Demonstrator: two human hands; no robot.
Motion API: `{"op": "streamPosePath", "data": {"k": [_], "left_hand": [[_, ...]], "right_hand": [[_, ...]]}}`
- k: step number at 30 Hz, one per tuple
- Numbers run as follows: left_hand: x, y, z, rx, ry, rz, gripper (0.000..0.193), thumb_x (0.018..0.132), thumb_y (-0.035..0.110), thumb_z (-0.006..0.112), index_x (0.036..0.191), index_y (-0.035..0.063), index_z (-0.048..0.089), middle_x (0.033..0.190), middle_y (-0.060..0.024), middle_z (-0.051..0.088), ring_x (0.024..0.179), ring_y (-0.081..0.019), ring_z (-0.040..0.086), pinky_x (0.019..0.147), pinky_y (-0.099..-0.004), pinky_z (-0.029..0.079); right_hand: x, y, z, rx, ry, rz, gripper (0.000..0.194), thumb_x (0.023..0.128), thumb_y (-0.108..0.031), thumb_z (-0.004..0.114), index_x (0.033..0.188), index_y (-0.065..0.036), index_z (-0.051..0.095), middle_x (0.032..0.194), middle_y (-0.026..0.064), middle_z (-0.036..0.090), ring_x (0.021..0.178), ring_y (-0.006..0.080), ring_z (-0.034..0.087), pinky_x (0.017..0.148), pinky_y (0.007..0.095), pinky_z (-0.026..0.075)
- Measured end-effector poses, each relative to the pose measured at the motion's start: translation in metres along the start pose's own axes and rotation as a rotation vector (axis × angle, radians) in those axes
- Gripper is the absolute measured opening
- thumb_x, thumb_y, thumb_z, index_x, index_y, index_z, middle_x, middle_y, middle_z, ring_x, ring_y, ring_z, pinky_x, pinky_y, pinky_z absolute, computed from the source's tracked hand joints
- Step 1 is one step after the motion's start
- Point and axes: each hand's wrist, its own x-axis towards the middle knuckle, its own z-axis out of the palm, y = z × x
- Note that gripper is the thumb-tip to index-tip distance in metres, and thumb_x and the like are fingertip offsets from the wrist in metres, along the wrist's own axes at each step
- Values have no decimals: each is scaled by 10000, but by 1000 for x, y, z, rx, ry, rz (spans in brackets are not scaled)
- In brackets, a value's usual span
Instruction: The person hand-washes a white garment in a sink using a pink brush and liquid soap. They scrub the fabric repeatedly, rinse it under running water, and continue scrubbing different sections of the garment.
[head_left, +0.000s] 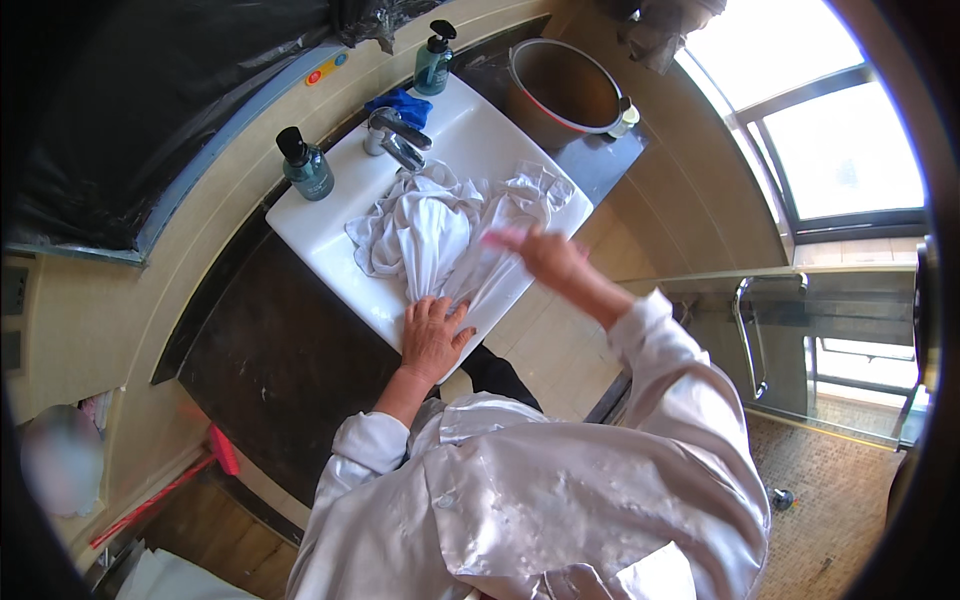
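A wet white garment (435, 225) lies bunched in the white ceramic washbasin (337, 247), its folds drawn tight toward the near rim. There my left hand (435, 337) holds the cloth down against the basin, palm downward and fingers somewhat spread. Over the right part of the garment, my right hand (553, 259) grips a pink brush (504, 238). Motion blurs this hand and the brush, so the bristles cannot be made out. Whether the brush touches the cloth is unclear. Behind the garment stands a chrome faucet (394, 139).
Green pump bottles (307, 171) (433, 64) stand on the basin's back ledge, near a blue cloth (405, 109). A large bucket (562, 97) sits on the dark counter (277, 337) to the right. A red-handled broom (161, 499) leans at lower left. Right is a glass door handle (742, 330).
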Motion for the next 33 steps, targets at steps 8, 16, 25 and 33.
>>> {"op": "streamPosePath", "data": {"k": [8, 16, 25, 33], "left_hand": [[-5, -1, 2, -67, 54, -14, 418, 837, 421, 717, 1175, 174, 716, 1209, -61, 569, 1188, -290, 464, 1040, -457, 353], [-4, -2, -1, -94, 42, -8, 389, 832, 405, 724, 1138, 164, 727, 1193, -53, 575, 1172, -289, 476, 1028, -455, 361], [-1, -12, 0, -150, 76, 50, 287, 859, 329, 710, 1093, 165, 735, 1147, -34, 622, 1132, -265, 532, 1002, -435, 380], [32, -53, -37, -179, 89, 106, 276, 853, 23, 570, 1098, 72, 686, 1134, -79, 670, 1108, -266, 595, 1021, -417, 409]], "right_hand": [[-8, 60, 52, 212, -27, 217, 654, 957, -92, 436, 1520, -403, 324, 853, 104, 666, 685, 255, 712, 448, 409, 576], [-17, -47, 25, 371, -42, -141, 660, 952, -119, 464, 1544, -348, 285, 875, 148, 640, 742, 312, 703, 600, 432, 582], [46, 58, 0, 520, 6, 87, 534, 914, -263, 650, 1417, -197, 486, 1014, 108, 694, 870, 308, 697, 662, 430, 543], [74, 0, 45, 722, 38, -173, 341, 886, -78, 615, 1227, -107, 612, 1145, 116, 642, 1010, 334, 664, 816, 428, 555]]}}
